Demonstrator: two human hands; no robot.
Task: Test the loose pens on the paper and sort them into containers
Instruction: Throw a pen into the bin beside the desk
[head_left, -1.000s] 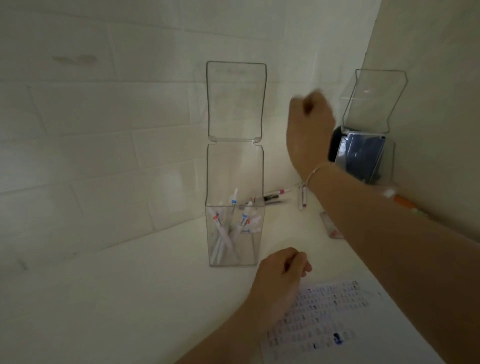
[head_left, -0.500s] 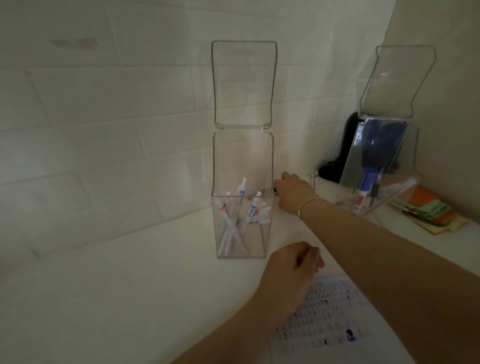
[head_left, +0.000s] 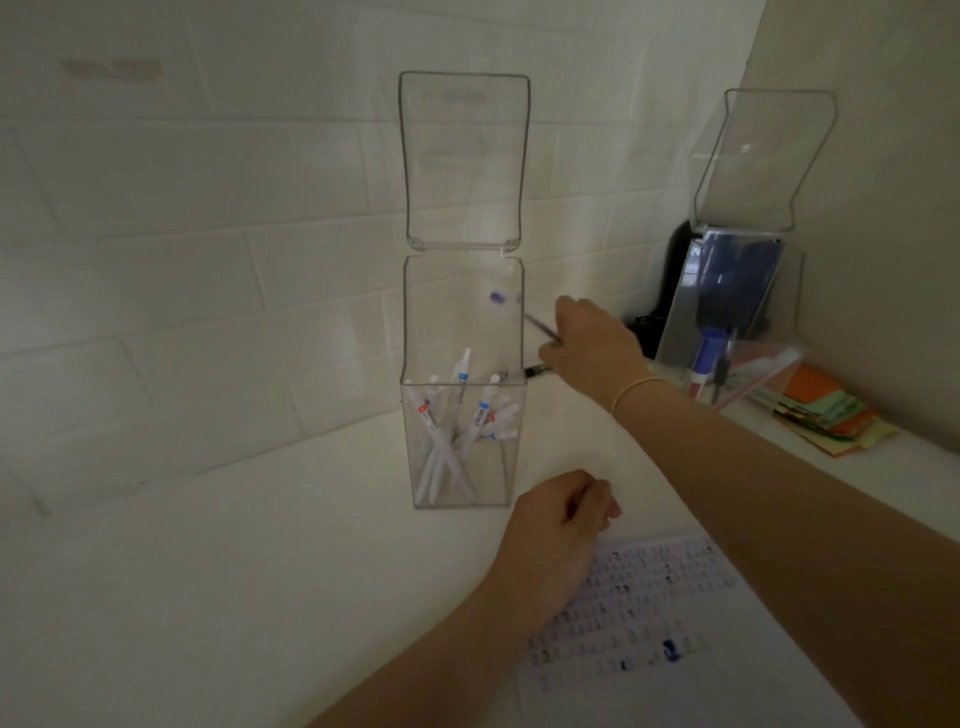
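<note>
A tall clear container (head_left: 462, 467) with its lid open stands mid-counter and holds several white pens (head_left: 441, 447). Just right of it and behind, my right hand (head_left: 592, 348) is shut on a thin pen (head_left: 540, 330). The pen is blurred, and its bluish end shows through the container's wall. Another dark pen (head_left: 536, 370) lies on the counter below that hand. My left hand (head_left: 561, 514) rests as a loose fist on the top left corner of the printed test paper (head_left: 675, 613), which bears a blue scribble. A second clear container (head_left: 737, 322), lid open, holds dark markers at the right.
A tiled wall runs behind the counter and a plain wall closes the right side. Orange and green sticky notes (head_left: 831, 421) lie at the right, past the second container. A black object (head_left: 675, 280) stands in the corner behind it.
My right hand dropped from near the right container to the counter behind the middle container, then rose with a pen in it. My left hand stayed on the paper.
</note>
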